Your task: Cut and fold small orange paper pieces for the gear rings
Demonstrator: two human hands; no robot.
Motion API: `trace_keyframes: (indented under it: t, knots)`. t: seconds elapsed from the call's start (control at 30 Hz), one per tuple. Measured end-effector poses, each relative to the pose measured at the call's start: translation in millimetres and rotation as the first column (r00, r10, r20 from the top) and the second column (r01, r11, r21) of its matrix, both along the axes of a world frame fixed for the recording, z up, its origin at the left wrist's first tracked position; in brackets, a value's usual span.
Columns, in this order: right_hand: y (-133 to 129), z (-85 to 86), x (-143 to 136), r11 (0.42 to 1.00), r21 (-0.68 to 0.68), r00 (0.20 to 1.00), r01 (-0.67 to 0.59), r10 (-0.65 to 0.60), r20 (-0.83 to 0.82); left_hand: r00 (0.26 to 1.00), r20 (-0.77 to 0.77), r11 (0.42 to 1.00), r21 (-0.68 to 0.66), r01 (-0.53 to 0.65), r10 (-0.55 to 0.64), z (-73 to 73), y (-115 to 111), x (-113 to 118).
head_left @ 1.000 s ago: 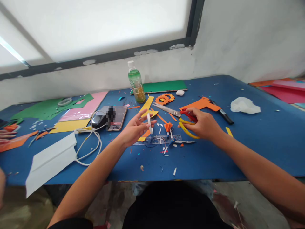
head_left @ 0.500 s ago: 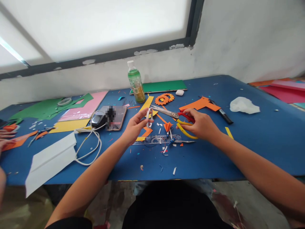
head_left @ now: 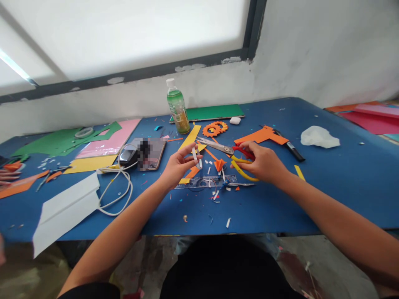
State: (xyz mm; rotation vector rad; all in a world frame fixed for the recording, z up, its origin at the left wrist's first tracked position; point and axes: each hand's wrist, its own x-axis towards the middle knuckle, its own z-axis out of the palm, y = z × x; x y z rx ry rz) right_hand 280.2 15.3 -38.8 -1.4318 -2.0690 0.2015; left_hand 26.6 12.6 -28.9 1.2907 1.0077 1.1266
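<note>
Between the fingertips of my left hand (head_left: 178, 166) is a thin white paper strip (head_left: 196, 157), curved into a loop. My right hand (head_left: 262, 161) is closed around the red and yellow handles of a pair of scissors (head_left: 222, 148). The blades are parted slightly and point left, their tips close to the white strip. Below them, an orange folded paper piece (head_left: 219, 165) lies by a clear ruler (head_left: 205, 182). Small paper scraps are scattered around the ruler.
A green-labelled bottle (head_left: 178, 109) stands near the wall. Orange paper rings (head_left: 215, 129), a black marker (head_left: 291, 147) and crumpled tissue (head_left: 319, 137) lie beyond my right hand. On the left are a phone (head_left: 158, 154), a white cable (head_left: 129, 195), folded white paper (head_left: 68, 209) and another person's hand (head_left: 8, 176).
My left fingers have shifted slightly, and the white strip has tilted and dropped a little to the right. The scissors have barely moved. The other person's nearer hand has drawn back from the orange paper.
</note>
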Motion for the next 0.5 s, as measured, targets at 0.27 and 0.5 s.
trace_keyframes:
  t: [0.27, 0.5]
  knots:
    - [0.3, -0.3, 0.9, 1.000, -0.016, 1.000, -0.010, 0.011, 0.023, 0.991, -0.119, 0.998, 0.011, -0.064, 0.065, 3.2, -1.6, 1.1]
    - [2.6, 3.9, 6.2, 1.000, -0.006, 0.996, -0.017, 0.017, 0.085, 0.986, -0.123, 0.993, 0.031, -0.113, 0.116, -0.8, 2.0, -0.4]
